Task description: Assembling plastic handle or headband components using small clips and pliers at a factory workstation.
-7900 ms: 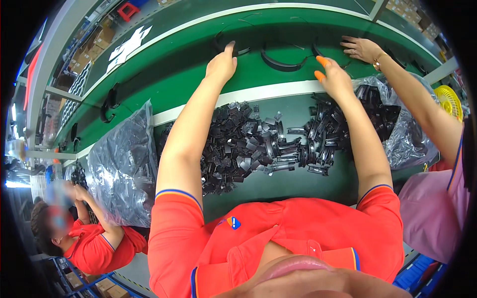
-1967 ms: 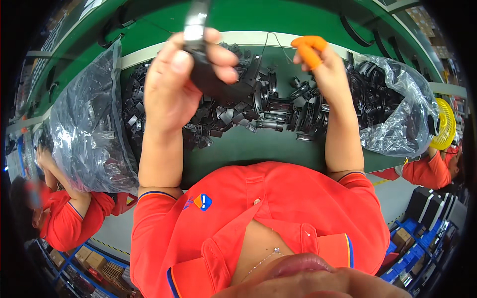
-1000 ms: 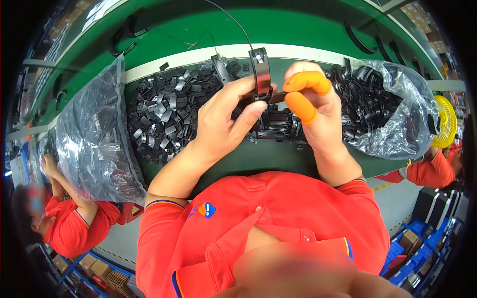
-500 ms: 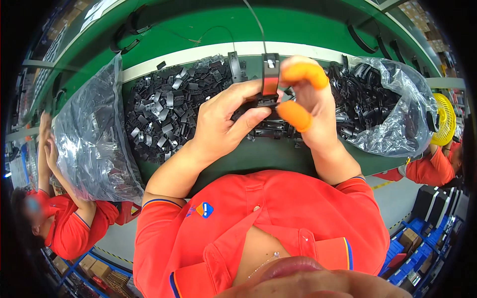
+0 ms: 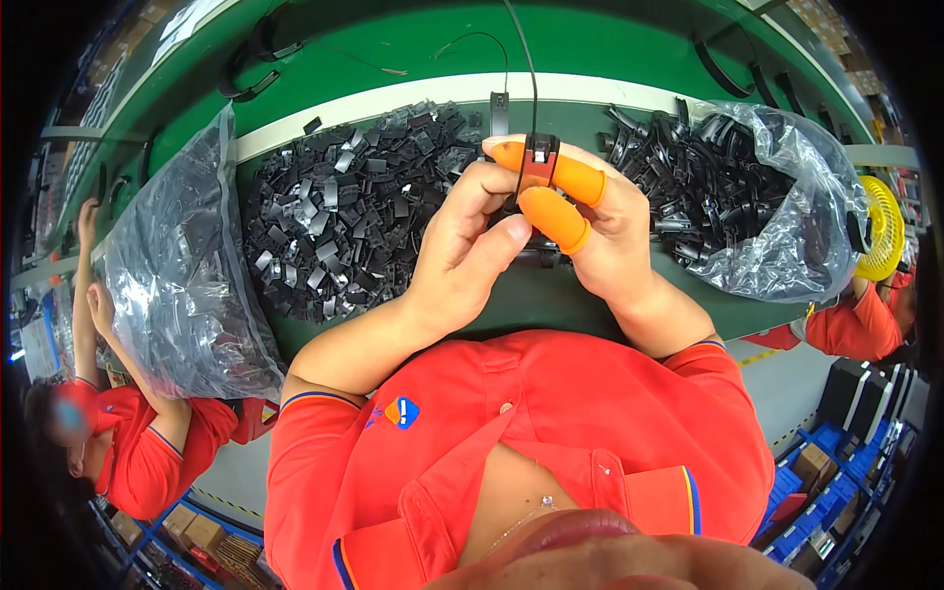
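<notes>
My left hand (image 5: 470, 246) and my right hand (image 5: 602, 231) meet close to my chest over a green bench (image 5: 590, 59). Both grip a small black plastic clip (image 5: 539, 157) with a thin curved black band (image 5: 519, 49) rising from it toward the top edge. Orange rubber cots cover my right thumb and forefinger, which pinch the clip from the right. My left fingers press it from the left. A heap of small black plastic parts (image 5: 344, 206) lies on the bench just beyond my left hand.
A clear bag of black parts (image 5: 757, 197) lies open at the right, another full clear bag (image 5: 182, 285) at the left. A person in red (image 5: 128, 442) works at lower left, another at far right (image 5: 865, 315). Black curved bands (image 5: 258, 59) lie farther back.
My hands went from reaching to the far belt, to lifting a black piece, to joining near my chest. Over the last second the clip has been turned between my fingers.
</notes>
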### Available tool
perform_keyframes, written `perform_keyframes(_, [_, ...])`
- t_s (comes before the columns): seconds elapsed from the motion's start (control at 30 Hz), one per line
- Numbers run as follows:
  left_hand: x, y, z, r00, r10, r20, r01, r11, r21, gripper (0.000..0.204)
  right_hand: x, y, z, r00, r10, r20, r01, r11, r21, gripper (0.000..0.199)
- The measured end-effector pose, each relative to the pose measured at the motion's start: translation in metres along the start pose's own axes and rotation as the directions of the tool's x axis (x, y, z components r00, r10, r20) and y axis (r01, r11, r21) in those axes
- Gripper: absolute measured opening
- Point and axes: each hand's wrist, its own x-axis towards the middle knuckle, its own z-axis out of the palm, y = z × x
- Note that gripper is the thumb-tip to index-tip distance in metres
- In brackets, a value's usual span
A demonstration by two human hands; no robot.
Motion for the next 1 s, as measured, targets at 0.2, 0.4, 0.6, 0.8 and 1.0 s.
perform_keyframes(0.2, [-0.002, -0.002, 0.002, 0.995, 0.023, -0.096, -0.005, 0.985, 0.174, 0.028, -0.002, -0.010, 0.001, 0.997, 0.072, -0.014, -0.072, 0.997, 0.006, 0.026])
perform_keyframes(0.4, [-0.003, -0.006, 0.001, 0.990, 0.027, -0.140, -0.006, 0.988, 0.153, 0.028, -0.004, -0.007, 0.007, 0.975, 0.220, -0.008, -0.216, 0.963, 0.162, 0.030])
perform_keyframes(0.6, [-0.003, -0.014, -0.006, 0.994, -0.093, -0.057, 0.091, 0.995, -0.040, 0.027, 0.001, -0.003, 0.006, 0.976, 0.137, 0.167, -0.196, 0.888, 0.415, 0.043])
perform_keyframes(0.8, [-0.001, 0.003, -0.001, 0.986, -0.168, -0.011, 0.168, 0.974, 0.152, 0.050, 0.011, 0.000, -0.011, 0.908, -0.341, 0.243, 0.407, 0.855, -0.321, 0.031])
perform_keyframes(1.0, [-0.009, -0.001, 0.012, 0.999, 0.033, -0.035, -0.015, 0.902, 0.431, 0.055, -0.009, 0.013, -0.002, 0.957, -0.204, 0.206, 0.234, 0.963, -0.135, 0.027])
